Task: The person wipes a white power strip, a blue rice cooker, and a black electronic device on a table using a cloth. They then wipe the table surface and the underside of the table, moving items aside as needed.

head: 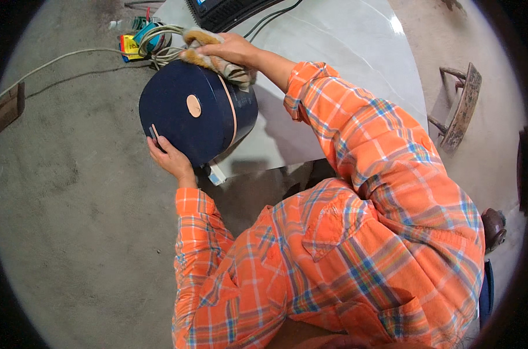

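Observation:
A dark blue rounded appliance [176,100], possibly a rice cooker, rests at the edge of a pale table, with a beige oval on its lid and a beige band around its body. My left hand [170,158] supports its near left rim, fingers beside a small slotted part. In my right hand [231,49] is a bunched, patterned fuzzy cloth [207,54], pressed against the far side of the appliance where lid and body meet. The palm and part of the cloth's underside are hidden.
Coiled pale cable [161,43] lies just beyond the appliance, near a yellow packet [131,47] and a clear bottle [126,24]. A black ridged case [229,13] stands on the table [355,56]. A wooden stool [462,107] is at the right, a cardboard box [9,107] far left.

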`<state>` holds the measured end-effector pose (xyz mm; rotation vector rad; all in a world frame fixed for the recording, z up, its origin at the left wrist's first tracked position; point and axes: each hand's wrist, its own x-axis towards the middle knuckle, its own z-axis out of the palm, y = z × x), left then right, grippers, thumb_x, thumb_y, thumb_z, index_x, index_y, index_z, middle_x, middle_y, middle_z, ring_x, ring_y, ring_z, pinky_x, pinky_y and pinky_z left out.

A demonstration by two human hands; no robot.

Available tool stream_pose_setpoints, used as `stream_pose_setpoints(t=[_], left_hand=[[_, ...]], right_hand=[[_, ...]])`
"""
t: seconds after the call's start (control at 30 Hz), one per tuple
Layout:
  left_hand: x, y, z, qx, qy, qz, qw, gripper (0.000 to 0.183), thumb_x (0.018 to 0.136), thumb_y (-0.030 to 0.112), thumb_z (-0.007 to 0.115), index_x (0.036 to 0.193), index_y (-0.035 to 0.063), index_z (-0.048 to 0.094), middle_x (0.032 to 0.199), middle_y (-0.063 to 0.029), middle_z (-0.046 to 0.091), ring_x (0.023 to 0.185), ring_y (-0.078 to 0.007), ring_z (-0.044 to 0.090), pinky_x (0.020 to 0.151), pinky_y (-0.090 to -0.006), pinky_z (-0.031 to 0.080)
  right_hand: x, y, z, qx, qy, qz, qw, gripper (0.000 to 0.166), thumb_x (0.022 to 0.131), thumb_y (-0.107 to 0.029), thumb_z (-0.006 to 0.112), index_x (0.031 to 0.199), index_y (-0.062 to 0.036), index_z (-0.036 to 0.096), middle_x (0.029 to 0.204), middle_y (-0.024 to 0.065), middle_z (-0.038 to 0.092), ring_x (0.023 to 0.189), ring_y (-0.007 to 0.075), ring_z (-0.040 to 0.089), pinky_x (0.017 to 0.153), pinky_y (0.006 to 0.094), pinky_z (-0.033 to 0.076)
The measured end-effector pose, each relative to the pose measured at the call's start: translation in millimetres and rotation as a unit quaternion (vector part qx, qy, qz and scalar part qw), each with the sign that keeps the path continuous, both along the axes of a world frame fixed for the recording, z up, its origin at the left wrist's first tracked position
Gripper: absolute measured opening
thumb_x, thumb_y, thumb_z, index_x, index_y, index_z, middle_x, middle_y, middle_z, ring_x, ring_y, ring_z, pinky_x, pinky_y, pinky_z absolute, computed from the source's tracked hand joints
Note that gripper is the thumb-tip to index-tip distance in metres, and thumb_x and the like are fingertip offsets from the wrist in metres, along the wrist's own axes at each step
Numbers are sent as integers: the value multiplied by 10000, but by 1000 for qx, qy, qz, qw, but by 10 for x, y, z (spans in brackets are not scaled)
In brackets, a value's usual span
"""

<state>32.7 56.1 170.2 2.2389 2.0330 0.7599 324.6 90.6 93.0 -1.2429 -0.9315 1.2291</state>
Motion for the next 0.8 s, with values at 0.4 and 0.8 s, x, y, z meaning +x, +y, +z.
stream_pose_setpoints(t=[0.4,0.8], left_hand=[[91,-13,61,-10,23,6,1000,535,967,395,366,1290,-28,425,1258,-201,428,1160,-338,441,983,-425,351],[31,-9,37,-19,-6,10,1000,493,962,390,388,1242,-7,472,1220,-165,440,1137,-301,451,967,-401,371]], right_hand=[[-839,-1592,-451,-185,160,-162,956,521,785,-321,646,1214,-49,529,1016,121,647,917,196,619,828,337,476],[-362,-1585,-115,11,233,-135,963,410,779,-217,702,1103,-13,557,975,58,637,861,136,592,788,299,477]])
